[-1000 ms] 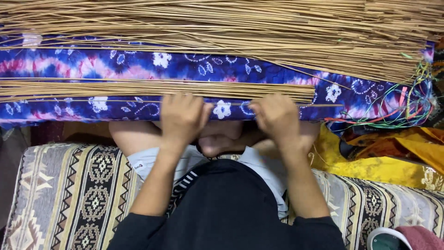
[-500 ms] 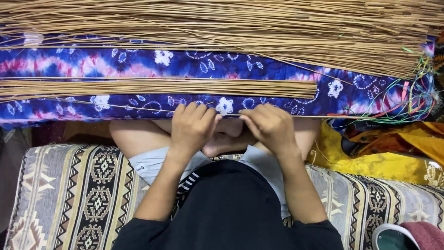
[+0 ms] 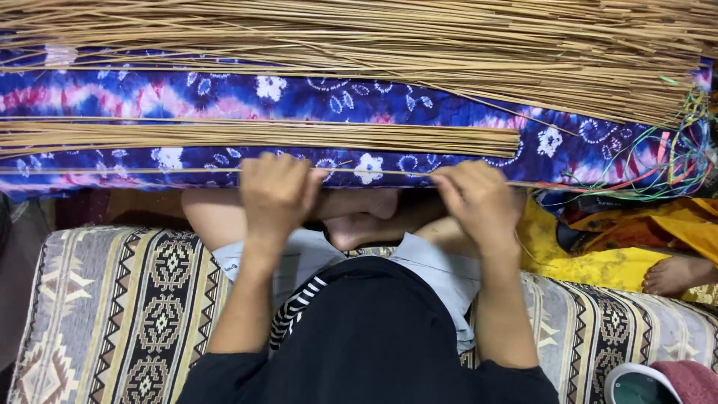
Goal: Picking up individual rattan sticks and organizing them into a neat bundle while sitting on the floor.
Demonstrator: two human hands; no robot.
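A long thin straw-coloured stick (image 3: 187, 171) lies flat across the near edge of a blue and purple tie-dye cloth (image 3: 419, 112), with bundles of sticks (image 3: 254, 136) stacked above it. The left hand (image 3: 275, 196) has its fingers curled shut over the stick, knuckles up. Further right, the right hand (image 3: 479, 202) pinches the same stick, and tangled coloured threads (image 3: 677, 161) hang at the cloth's far right end.

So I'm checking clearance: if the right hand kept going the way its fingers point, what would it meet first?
Probably the single thin reed already at the right hand fingertips, then the blue tie-dye cloth beneath it; depth is unclear.
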